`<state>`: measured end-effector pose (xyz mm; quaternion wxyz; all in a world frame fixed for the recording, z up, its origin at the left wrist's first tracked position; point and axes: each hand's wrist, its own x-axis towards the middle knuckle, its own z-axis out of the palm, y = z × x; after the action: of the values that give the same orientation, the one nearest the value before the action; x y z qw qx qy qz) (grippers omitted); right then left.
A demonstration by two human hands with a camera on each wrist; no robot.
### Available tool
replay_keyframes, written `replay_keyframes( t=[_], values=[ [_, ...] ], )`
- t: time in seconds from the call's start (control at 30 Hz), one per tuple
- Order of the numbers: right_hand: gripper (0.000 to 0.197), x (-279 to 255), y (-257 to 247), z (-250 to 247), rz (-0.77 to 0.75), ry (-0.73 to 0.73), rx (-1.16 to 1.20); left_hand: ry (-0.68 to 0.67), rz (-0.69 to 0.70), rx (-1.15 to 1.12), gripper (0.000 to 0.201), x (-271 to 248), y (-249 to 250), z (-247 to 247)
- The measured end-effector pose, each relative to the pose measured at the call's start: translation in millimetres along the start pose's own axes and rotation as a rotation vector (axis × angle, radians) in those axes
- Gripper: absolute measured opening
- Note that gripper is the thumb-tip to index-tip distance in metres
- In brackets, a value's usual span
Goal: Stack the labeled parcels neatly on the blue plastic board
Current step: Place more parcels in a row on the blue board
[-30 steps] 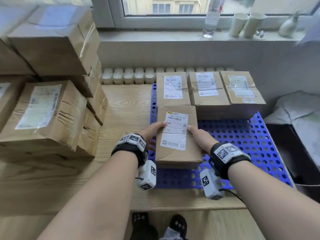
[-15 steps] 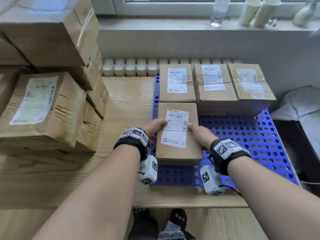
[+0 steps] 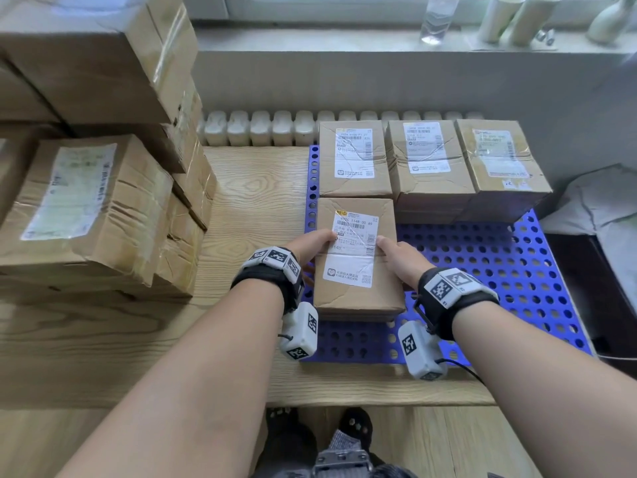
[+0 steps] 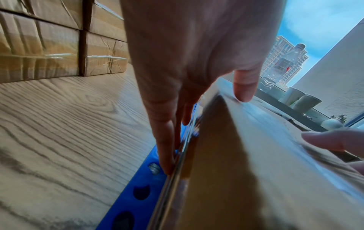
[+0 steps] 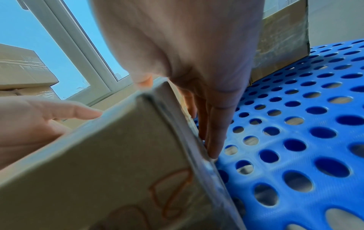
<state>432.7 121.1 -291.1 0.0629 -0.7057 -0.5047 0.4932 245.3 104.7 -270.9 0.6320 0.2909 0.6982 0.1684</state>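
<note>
A brown labeled parcel lies on the left column of the blue perforated board, its far edge meeting the back-left parcel. My left hand grips its left side, thumb on top, fingers down the side. My right hand grips the right side the same way, fingers reaching the board. Two more labeled parcels complete the back row. The parcel fills both wrist views.
Tall stacks of larger cardboard boxes crowd the left of the wooden table. A row of white containers lines the wall. A bottle and cups stand on the sill. A grey bag lies at right.
The head view has dipped downward. The parcel and both hands keep nearly the same place in front of the back-left parcel.
</note>
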Motion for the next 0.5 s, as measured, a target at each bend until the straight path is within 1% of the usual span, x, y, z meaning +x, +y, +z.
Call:
replay_keyframes(
  t=[0.03, 0.07, 0.13, 0.2, 0.27, 0.3, 0.33, 0.4, 0.43, 0.47, 0.5],
  values=[
    [0.09, -3, -3, -1, -0.007, 0.013, -0.013, 0.003, 0.016, 0.019, 0.027, -2, 2, 1],
    [0.081, -5, -6, -1, -0.013, 0.033, -0.027, 0.009, 0.027, 0.032, 0.032, -6, 3, 1],
    [0.068, -7, -11, -4, -0.022, 0.081, -0.069, 0.015, 0.021, 0.04, 0.047, -11, 6, 1],
    [0.064, -9, -16, -7, -0.05, 0.122, -0.127, 0.037, 0.017, 0.035, 0.058, -17, 8, 1],
    [0.061, -17, -22, -10, -0.096, 0.16, -0.195, 0.073, 0.035, 0.045, 0.061, -21, 11, -1],
    [0.058, -21, -25, -11, -0.122, 0.182, -0.24, 0.093, 0.052, 0.056, 0.059, -25, 13, -2],
    [0.054, -26, -29, -12, -0.153, 0.207, -0.292, 0.119, 0.082, 0.083, 0.053, -32, 15, -3],
    [0.051, -38, -37, -14, -0.215, 0.257, -0.434, 0.192, 0.171, 0.241, 0.028, -44, 19, -6],
    [0.052, -44, -42, -14, -0.252, 0.28, -0.517, 0.239, 0.216, 0.342, 0.019, -50, 21, -8],
    [0.053, -51, -48, -15, -0.293, 0.298, -0.596, 0.278, 0.252, 0.43, 0.019, -56, 21, -11],
    [0.053, -57, -53, -15, -0.336, 0.311, -0.658, 0.311, 0.281, 0.495, 0.029, -61, 21, -14]
  ],
)
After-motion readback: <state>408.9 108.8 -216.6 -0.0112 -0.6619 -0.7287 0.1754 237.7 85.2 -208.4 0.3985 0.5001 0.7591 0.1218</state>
